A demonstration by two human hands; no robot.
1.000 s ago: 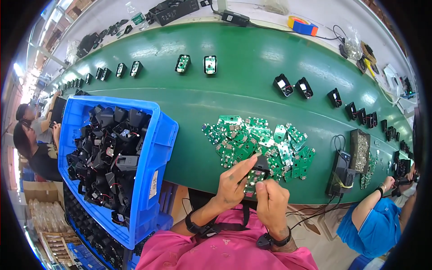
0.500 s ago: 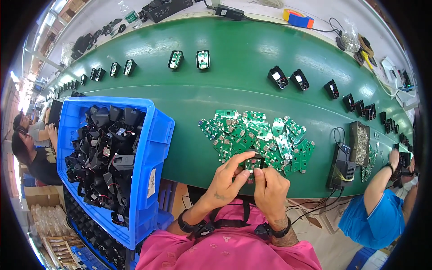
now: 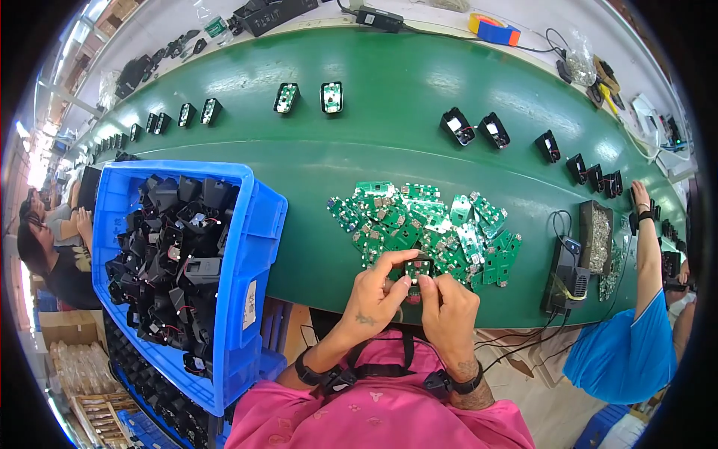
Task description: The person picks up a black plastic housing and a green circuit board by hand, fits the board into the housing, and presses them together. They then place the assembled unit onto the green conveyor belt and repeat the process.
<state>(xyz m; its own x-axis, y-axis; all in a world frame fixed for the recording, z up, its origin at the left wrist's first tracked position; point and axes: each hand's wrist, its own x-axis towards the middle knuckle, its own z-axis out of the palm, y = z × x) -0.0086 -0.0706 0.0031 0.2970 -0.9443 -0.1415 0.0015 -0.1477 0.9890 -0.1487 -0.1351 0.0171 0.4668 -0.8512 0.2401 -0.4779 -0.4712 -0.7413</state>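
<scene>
Pinching the black case, your left hand and right hand held it at six o'clock of the green pile, maybe so both thumbs could reach the board inside.

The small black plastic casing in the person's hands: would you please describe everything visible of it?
The small black plastic-looking casing has a rim around a green circuit board with pale components. Its open face points toward the camera. The left hand and right hand grip it from both sides, thumbs over its near part, below the pile of green boards in the picture. Its underside is hidden.
</scene>
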